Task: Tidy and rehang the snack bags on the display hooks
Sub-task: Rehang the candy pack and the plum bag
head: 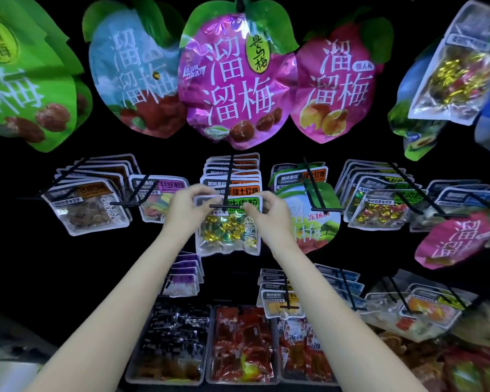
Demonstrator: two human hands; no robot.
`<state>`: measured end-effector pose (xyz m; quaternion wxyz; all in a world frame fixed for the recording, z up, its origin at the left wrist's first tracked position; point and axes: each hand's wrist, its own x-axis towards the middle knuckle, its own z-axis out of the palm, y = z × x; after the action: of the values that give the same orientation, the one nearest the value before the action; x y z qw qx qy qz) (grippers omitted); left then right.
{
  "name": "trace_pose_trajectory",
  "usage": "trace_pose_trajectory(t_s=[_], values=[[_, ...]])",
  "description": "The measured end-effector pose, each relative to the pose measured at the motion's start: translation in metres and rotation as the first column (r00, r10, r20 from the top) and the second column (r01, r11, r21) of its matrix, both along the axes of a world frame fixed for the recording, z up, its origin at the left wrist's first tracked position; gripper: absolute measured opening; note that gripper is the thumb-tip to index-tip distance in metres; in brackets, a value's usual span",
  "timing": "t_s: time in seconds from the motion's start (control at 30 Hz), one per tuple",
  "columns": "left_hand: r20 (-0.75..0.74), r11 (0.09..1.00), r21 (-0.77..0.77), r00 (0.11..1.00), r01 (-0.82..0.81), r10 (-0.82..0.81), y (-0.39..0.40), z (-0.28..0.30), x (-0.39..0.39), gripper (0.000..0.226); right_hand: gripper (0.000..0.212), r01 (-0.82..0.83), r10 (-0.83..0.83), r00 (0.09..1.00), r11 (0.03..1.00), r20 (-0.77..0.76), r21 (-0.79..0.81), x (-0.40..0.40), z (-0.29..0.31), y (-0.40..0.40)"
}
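one head-worn wide-angle view, close, straight at the display hooks

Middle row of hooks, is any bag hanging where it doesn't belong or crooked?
Yes. A round plum bag hangs on a hook among flat rectangular packs, right of the candy bag both hands hold. At far right, a pink plum bag hangs tilted.

Two hands hold a clear candy bag by its top corners, the left hand on one side and the right hand on the other. The bag's top sits at the tip of a black hook. Big pink and green bags hang above.
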<state>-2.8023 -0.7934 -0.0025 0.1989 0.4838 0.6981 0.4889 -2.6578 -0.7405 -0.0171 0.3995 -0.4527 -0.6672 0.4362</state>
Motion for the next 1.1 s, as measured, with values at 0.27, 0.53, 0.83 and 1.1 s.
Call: trace_pose_trajectory(t_s=[0.27,0.53,0.83,1.1], values=[[-0.377,0.858,0.509,0.878,-0.07,0.295,-0.05,-0.028,0.05,0.026,0.024,0.307,-0.331,0.942,0.91,0.045,0.278,0.086,-0.042,-0.018],[-0.579,0.914,0.353,0.814,0.198,0.047,-0.02,-0.035,0.105,0.03,0.04,0.163,-0.221,0.933,0.963,0.283,0.213,0.119,-0.02,0.05],[-0.422,0.953,0.294,0.905,0.077,0.057,-0.014,-0.028,0.122,0.036,0.008,-0.446,0.431,0.868,0.895,0.245,0.005,0.189,0.02,0.041],[-0.251,0.875,0.422,0.958,0.236,-0.138,-0.024,0.041,0.149,0.024,0.014,-0.43,0.322,0.899,0.781,0.298,0.453,0.209,0.11,0.024]])
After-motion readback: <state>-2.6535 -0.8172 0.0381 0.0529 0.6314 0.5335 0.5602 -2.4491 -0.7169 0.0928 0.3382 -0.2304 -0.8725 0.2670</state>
